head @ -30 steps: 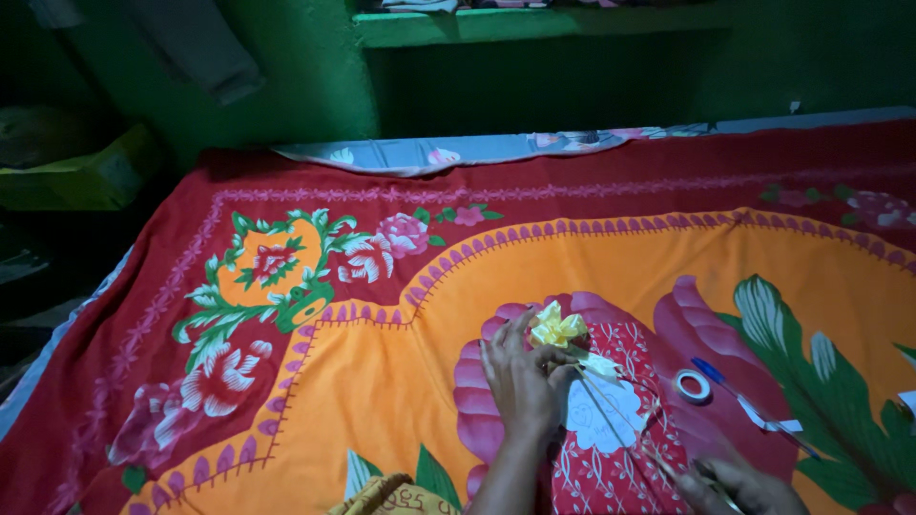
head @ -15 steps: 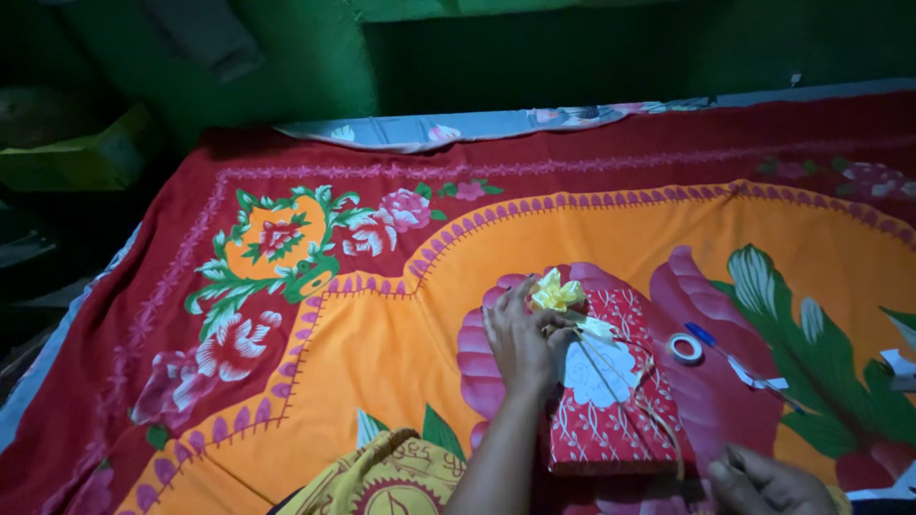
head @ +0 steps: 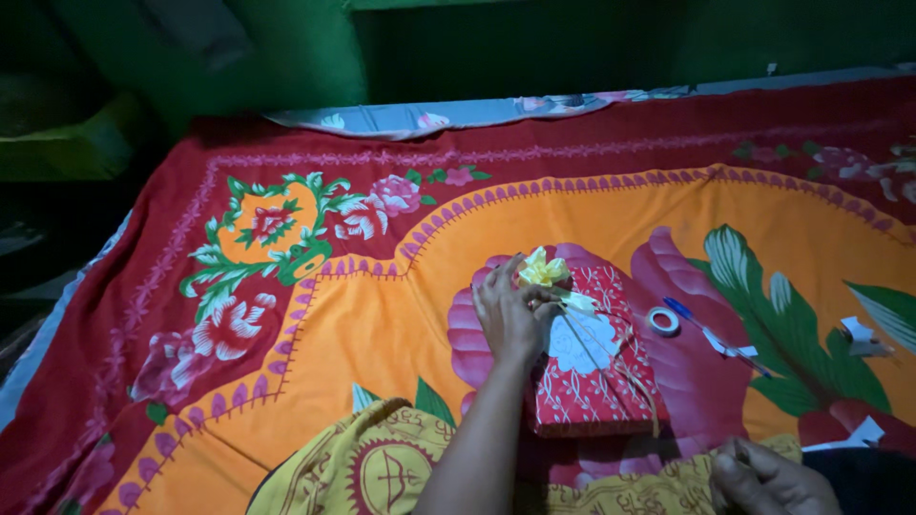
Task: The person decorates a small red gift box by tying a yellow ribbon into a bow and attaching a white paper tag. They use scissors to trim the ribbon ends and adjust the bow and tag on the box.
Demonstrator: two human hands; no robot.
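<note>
On the flowered red and orange bedspread (head: 382, 343) lay 1 wrapped gift box (head: 592, 381), red with a white pattern, a pale flower shape on its top face; the person's left hand (head: 509, 315) was pressed onto its far left corner, fingers spread and bent, the fingertips pinching at the base of a yellow ribbon bow (head: 544, 270), seemingly to keep the bow seated on the paper; a thin ribbon (head: 620, 367) ran from under that hand down the length of the box toward the near edge. The right hand (head: 763, 482) sat low by the person's lap, curled nearly closed (whether it gripped the ribbon's end I could not tell; the light was poor). Just right of the box, apart from it, lay 1 small roll of tape (head: 664, 320), and beside that a blue pen (head: 701, 326), both within easy reach; a few white paper scraps (head: 859, 336) lay further right. A yellow printed cloth (head: 372, 467) covered the person's knees.
</note>
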